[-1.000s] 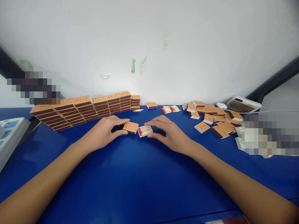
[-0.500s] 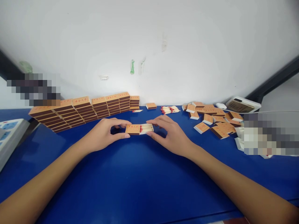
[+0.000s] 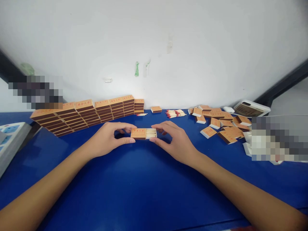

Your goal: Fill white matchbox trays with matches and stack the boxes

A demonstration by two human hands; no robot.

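Between my hands, above the blue tabletop, is a partly open matchbox (image 3: pixel 139 133) with an orange printed sleeve. Its white tray (image 3: pixel 154 138), filled with matches (image 3: pixel 151 132), sticks out to the right; the match heads are hidden under the sleeve. My left hand (image 3: pixel 112 138) is closed on the sleeve's left end, thumb at the near side and fingers at the far side. With thumb and fingertips, my right hand (image 3: pixel 174 139) pinches the right end of the tray.
Stacked matchboxes (image 3: pixel 84 112) form a row at the back left. A pile of matches (image 3: pixel 175 113) and a single matchbox (image 3: pixel 156 109) lie by the wall. Scattered sleeves and boxes (image 3: pixel 226 123) cover the back right, near a phone (image 3: pixel 251 108). A boxy white object (image 3: pixel 12 141) stands at left.
The tray has slid further left into the sleeve, so less of the matches shows and their red heads are now covered. My right hand has moved slightly left with it.
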